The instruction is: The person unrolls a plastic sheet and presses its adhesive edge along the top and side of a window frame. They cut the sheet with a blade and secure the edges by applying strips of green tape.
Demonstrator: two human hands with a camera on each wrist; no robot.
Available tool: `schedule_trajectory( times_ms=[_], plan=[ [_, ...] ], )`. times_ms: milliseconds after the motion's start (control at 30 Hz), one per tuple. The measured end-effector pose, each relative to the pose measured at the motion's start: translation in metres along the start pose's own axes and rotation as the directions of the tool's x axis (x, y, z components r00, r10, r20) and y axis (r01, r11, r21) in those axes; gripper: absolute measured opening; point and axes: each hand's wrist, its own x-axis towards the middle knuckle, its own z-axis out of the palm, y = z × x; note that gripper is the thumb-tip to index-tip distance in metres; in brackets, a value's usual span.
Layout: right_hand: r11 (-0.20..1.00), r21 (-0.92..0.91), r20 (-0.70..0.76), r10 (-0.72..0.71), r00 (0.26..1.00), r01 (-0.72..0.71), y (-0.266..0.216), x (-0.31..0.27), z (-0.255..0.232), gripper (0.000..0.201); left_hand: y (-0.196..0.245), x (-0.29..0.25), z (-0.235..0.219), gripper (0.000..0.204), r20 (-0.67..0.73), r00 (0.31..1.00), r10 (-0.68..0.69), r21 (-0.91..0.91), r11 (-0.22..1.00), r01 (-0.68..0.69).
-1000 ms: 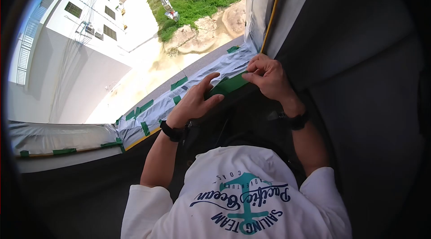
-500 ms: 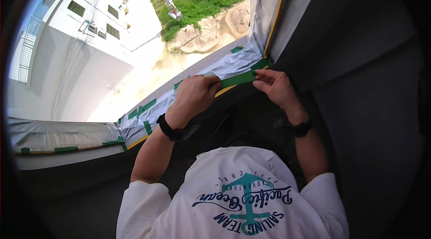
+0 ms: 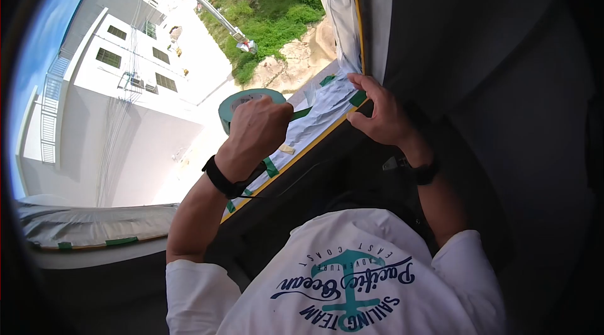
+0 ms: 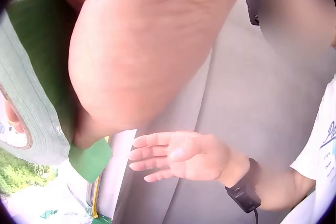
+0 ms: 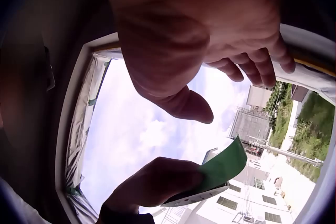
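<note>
The left hand [image 3: 257, 137] grips a green tape roll [image 3: 225, 108] above the window's lower edge, its fingers curled round the roll. A short free tail of green tape [image 3: 301, 113] sticks out beside that hand; in the right wrist view the tail [image 5: 228, 163] bends upward. Near the frame corner, the right hand [image 3: 385, 118] has its fingers extended and holds nothing; the left wrist view shows its spread fingers and palm [image 4: 194, 155]. Crinkled whitish film [image 3: 324, 105] covers the sill, and a green tape piece [image 3: 358, 98] lies by the corner.
A yellow strip [image 3: 302, 154] runs along the sill's inner edge. More green tape pieces [image 3: 270, 167] hold the film. Dark panels [image 3: 478, 83] stand at the right. Outside are a white building [image 3: 119, 39], a pole [image 3: 217, 15] and grass.
The hands have moved apart, and no strip stretches between them. The right hand has let go of the green tape. The left hand has lifted away from the sill, bringing the roll into view.
</note>
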Motion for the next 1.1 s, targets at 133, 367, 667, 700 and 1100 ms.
schedule_trajectory(
  times_ms=[133, 367, 667, 700, 1100],
  plan=[
    [0.967, 0.079, 0.115, -0.252, 0.961, 0.244, -0.013, 0.012, 0.009, 0.066, 0.015, 0.009, -0.007, 0.009, 0.057, 0.996, 0.063, -0.076, 0.995, -0.058],
    [0.956, 0.094, 0.304, -0.292, 0.907, 0.277, -0.009, 0.017, 0.023, 0.046, 0.025, 0.015, -0.010, 0.009, 0.064, 0.986, 0.151, -0.191, 0.972, -0.137],
    [0.971, -0.045, 0.453, -0.191, 0.871, 0.236, 0.003, 0.010, 0.027, 0.020, 0.032, 0.012, -0.004, 0.017, 0.263, 0.964, 0.042, -0.282, 0.959, 0.035],
    [0.957, -0.089, 0.437, -0.212, 0.874, 0.276, 0.009, 0.007, 0.032, 0.019, 0.031, 0.010, 0.002, 0.017, 0.281, 0.958, 0.050, -0.310, 0.950, 0.041],
    [0.908, -0.232, 0.439, -0.222, 0.870, 0.349, 0.018, -0.039, 0.052, 0.018, 0.044, -0.021, 0.052, 0.021, 0.345, 0.938, -0.016, -0.515, 0.832, 0.204]
  ],
)
